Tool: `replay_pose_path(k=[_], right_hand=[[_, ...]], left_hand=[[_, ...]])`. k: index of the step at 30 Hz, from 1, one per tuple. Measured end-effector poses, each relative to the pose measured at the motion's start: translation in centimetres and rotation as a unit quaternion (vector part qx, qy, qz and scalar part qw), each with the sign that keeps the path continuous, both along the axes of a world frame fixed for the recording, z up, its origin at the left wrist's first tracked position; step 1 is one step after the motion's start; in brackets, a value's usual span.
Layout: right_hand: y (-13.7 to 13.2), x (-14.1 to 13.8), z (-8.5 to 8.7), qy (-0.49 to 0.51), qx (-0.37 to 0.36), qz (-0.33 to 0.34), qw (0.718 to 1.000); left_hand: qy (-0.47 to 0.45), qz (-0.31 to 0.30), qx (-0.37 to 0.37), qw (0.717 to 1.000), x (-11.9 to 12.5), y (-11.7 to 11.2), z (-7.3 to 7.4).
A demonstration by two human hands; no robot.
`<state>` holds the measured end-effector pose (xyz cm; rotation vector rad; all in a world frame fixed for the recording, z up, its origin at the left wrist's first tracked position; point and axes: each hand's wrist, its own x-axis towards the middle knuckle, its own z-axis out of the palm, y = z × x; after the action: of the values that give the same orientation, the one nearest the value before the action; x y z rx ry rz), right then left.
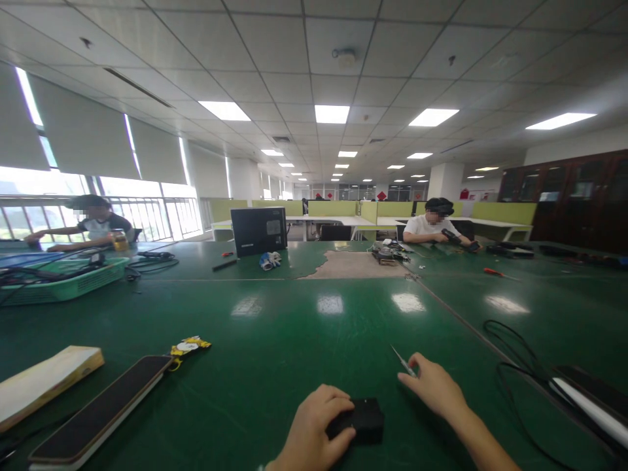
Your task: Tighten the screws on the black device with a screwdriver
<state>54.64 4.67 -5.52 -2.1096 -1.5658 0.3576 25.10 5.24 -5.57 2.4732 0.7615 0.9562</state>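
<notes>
My left hand [314, 432] is wrapped over a small black box [360, 420] that lies on the green table [294, 327] near the front edge. Just right of it, my right hand [434, 386] pinches a thin metal tool [402, 361], its tip pointing up and to the left, away from the box. The two hands are close together, with the box between them.
A phone [98, 409] with a yellow charm [189, 345] and a wooden block [44, 383] lie at the left. Black cables [515, 353] run at the right. Farther off are a green basket [63, 278], a black box unit [258, 230] and two seated people.
</notes>
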Motion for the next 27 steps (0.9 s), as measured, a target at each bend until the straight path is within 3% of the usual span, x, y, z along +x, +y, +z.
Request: replay_pose_path(k=[7,12,15,18,21,27], right_hand=[[0.5,1.1,-0.7,-0.049,-0.079,-0.007,0.996],[-0.1,1.4,-0.6,0.006,-0.032,0.059,0.998],[-1.0,0.2,0.7,0.067,0.0,0.163,0.984],[-2.2,-2.0,2.2,0.052,0.035,0.233,0.97],[-3.3,-3.9,3.1,0.019,0.067,0.257,0.964],[-3.9,-5.8,3.5,-0.009,0.06,0.286,0.956]], left_hand=[[0.003,0.002,-0.014,1.0,-0.2,0.2,0.2],[0.002,0.094,-0.04,0.995,-1.2,1.3,0.2],[-0.009,0.151,-0.06,0.987,-1.9,2.3,-0.1],[-0.02,0.191,-0.08,0.978,-2.3,2.8,-0.5],[-0.027,0.201,-0.088,0.975,-2.3,2.8,-0.6],[-0.027,0.171,-0.073,0.982,-2.2,2.5,-0.4]])
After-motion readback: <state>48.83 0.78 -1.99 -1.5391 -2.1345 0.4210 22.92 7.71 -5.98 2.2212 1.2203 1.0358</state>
